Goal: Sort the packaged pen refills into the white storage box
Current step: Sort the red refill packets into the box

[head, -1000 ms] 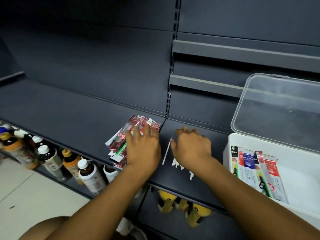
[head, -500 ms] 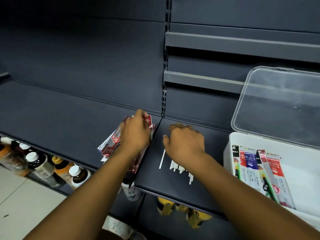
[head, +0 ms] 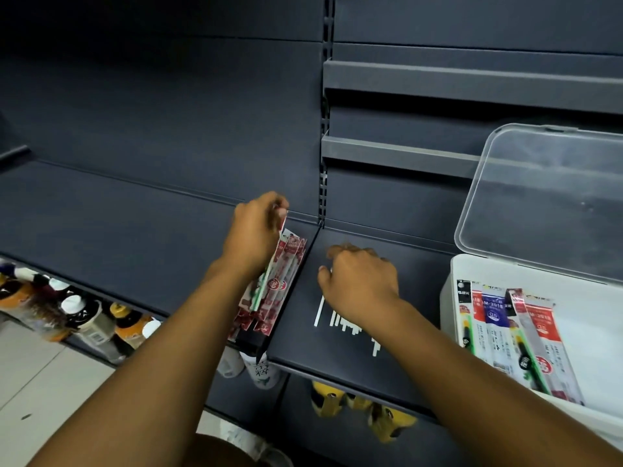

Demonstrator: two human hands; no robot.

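1. You face dark grey metal shelving. Its back panel (head: 168, 112) spans 9 to 12 o'clock and is dimmest at 11.
2. A slotted upright (head: 324, 170) runs down at 12 o'clock.
3. An upper ledge (head: 472, 84) and a lower ledge (head: 397, 156), both narrow and grey, sit at 1 o'clock.
4. The left shelf board (head: 101, 237) lies at 9 o'clock.
5. Pale tiled floor (head: 40, 382) shows at 7 o'clock.
6. Bottles (head: 81, 318) stand on a lower shelf at 8 o'clock.

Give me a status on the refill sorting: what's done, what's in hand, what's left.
Done: several refill packs lie in the white storage box, its clear lid up. In hand: the left hand pinches one pack by its top, over the pile on the shelf. The right hand is curled over loose white sticks, its grasp hidden. Left: the pile has to go into the box.
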